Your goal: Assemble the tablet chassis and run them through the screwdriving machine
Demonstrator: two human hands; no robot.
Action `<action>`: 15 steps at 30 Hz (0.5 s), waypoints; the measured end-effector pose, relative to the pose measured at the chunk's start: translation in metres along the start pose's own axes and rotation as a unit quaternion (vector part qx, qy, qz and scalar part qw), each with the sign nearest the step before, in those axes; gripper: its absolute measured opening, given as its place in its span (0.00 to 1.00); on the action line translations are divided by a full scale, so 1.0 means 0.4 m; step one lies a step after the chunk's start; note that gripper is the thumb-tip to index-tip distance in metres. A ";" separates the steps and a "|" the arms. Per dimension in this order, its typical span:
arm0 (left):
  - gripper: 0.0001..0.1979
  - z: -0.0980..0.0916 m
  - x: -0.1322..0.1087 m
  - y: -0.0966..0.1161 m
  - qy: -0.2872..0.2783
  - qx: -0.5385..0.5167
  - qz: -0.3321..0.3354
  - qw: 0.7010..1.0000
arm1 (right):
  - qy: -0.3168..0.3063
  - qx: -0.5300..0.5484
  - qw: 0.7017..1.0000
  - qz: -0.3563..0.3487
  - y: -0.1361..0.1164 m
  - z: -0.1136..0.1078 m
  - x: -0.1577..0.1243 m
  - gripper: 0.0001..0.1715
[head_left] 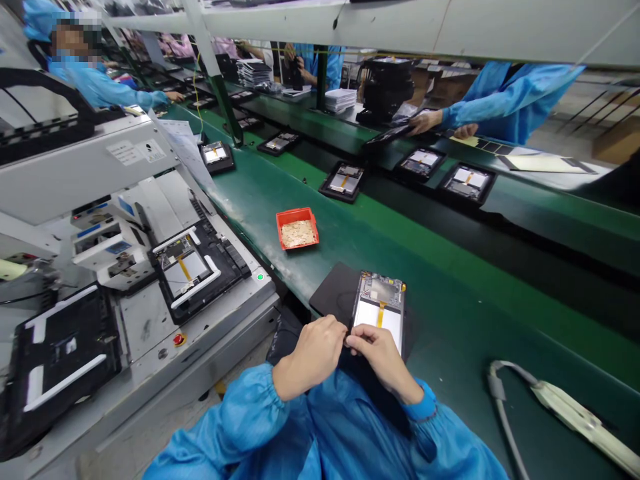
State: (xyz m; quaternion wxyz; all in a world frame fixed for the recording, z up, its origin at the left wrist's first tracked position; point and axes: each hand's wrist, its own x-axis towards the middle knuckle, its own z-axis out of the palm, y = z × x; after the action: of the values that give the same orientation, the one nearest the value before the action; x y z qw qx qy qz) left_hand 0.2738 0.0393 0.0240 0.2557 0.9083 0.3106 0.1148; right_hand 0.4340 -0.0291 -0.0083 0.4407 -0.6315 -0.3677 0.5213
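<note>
An opened tablet lies in front of me, its white battery, orange ribbon strip and circuit board bare. It rests partly on a black mat at the edge of the green bench. My left hand is closed in a pinch just left of the tablet's lower part. Fingertip to fingertip with it, my right hand pinches over the tablet's lower left edge. Whatever is between the fingers is too small to make out. Beyond the tablet stands a red tray holding many small pale pieces.
A grey machine on the left carries another opened tablet in a black fixture. A corded pale tool lies at right. More opened tablets sit along the conveyor. Across it, a co-worker's hand holds a dark panel.
</note>
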 end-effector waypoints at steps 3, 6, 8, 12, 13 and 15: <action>0.11 0.004 0.002 -0.003 0.015 0.005 -0.004 1.000 | -0.001 -0.015 1.000 -0.005 -0.016 -0.002 0.003 0.12; 0.10 -0.021 0.048 -0.045 0.053 0.002 -0.030 0.998 | 0.002 -0.035 0.999 -0.017 -0.039 -0.020 -0.001 0.13; 0.10 -0.068 0.116 -0.100 0.102 0.026 -0.096 0.990 | 0.019 -0.063 0.997 -0.036 -0.050 -0.044 -0.005 0.14; 0.15 -0.205 0.298 -0.228 0.098 0.143 -0.285 0.943 | 0.092 -0.150 0.981 -0.086 -0.037 -0.115 -0.013 0.15; 0.15 -0.236 0.339 -0.252 0.084 0.153 -0.302 0.937 | 0.108 -0.163 0.976 -0.092 -0.029 -0.134 -0.016 0.15; 0.14 -0.281 0.402 -0.283 0.045 0.160 -0.316 0.934 | 0.135 -0.179 0.970 -0.094 -0.009 -0.170 -0.027 0.15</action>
State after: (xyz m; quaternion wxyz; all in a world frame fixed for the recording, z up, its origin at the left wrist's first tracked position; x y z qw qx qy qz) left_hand 0.3008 0.2603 0.0661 0.1162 0.7859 0.6071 0.0178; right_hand 0.4986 -0.0496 0.0034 0.4135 -0.7271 -0.4496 0.3133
